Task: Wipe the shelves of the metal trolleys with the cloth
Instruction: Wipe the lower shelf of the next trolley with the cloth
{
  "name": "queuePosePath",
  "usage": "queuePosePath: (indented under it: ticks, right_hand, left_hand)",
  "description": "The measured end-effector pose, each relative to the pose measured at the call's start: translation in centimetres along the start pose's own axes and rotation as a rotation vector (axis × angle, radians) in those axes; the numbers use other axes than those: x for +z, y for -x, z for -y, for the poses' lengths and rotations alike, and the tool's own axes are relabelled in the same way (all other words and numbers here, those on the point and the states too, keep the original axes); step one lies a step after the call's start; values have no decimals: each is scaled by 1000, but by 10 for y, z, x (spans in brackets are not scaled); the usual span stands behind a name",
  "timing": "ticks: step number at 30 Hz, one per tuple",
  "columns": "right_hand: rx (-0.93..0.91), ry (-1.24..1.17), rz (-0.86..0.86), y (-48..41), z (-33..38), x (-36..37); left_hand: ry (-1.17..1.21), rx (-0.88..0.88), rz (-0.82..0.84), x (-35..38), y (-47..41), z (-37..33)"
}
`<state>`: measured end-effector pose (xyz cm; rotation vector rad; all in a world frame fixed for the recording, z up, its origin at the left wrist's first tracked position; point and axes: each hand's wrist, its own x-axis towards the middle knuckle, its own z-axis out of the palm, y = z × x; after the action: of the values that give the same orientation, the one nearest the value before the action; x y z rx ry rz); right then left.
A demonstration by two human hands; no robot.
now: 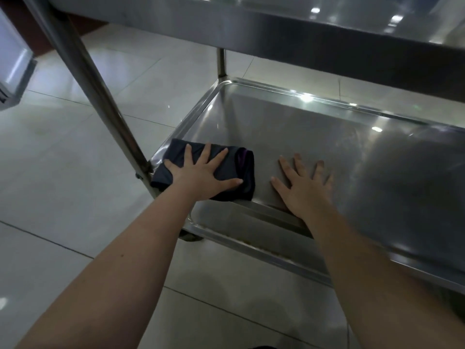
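A steel trolley stands in front of me, and I look down at its middle shelf [314,137], a shallow tray with a raised rim. A folded dark cloth [242,172] with a purple edge lies in the shelf's near left corner. My left hand [201,172] presses flat on the cloth with the fingers spread. To the right of the cloth, my right hand [302,183] rests flat on the bare shelf, fingers spread, with its wrist over the near rim.
The trolley's top shelf [289,26] overhangs across the top of the view. A slanted steel post [83,69] runs down to the shelf's near left corner, a second post [221,62] stands behind. A lower shelf [234,222] shows beneath. Pale tiled floor [63,159] lies to the left.
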<state>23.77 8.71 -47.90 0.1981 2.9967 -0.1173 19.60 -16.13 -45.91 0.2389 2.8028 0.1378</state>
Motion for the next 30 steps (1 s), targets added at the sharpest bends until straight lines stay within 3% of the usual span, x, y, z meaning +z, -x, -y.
queuePosePath:
  ticks: [8, 15, 25, 30]
  right_hand:
    - [5, 37, -6, 0, -2, -2]
    - [17, 28, -3, -2, -1, -1]
    - [12, -19, -9, -6, -1, 0]
    - [7, 6, -24, -7, -1, 2]
  left_hand:
    - [-43, 137, -61, -15, -43, 19]
    - [-41, 134, -82, -30, -77, 2]
    - [-68, 99, 65, -8, -9, 22]
    - [-51, 112, 40, -12, -26, 18]
